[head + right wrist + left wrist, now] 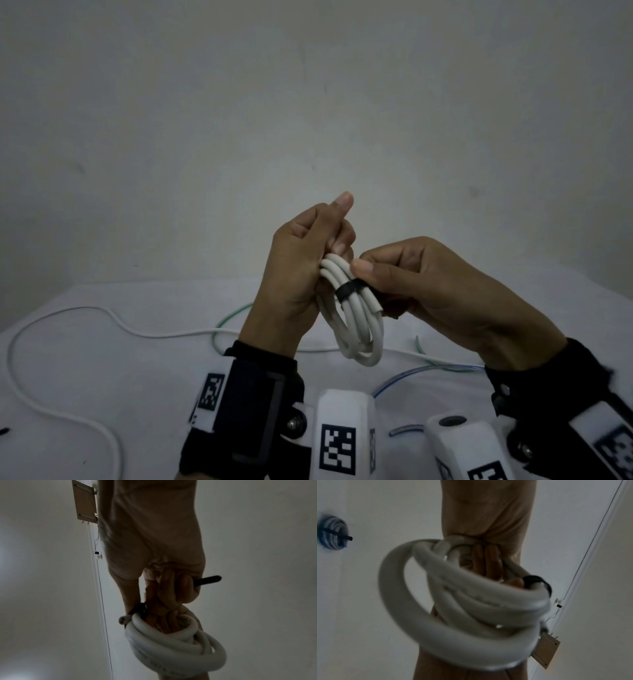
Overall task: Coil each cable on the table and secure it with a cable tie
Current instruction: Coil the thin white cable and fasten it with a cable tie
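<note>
Centrally, thick white cable coil (356,318) held up above the table (85,359), black cable tie (347,290) wrapped round its bundled strands; left hand (301,270) clenched around the top of the loops, right hand (428,284) pinching the tie. Only from the right wrist: tie's loose tail (208,579) sticking out past curled fingers (187,588). Only from the left wrist: a finished blue-and-clear coil (333,532) lying tied apart; only from the head: thin white cable (61,407), green cable (226,322) and clear tube (418,371) loose on the table.

Coiled cable (354,315) hangs between both hands above the table (102,377) (loose cables (68,404) beneath).
</note>
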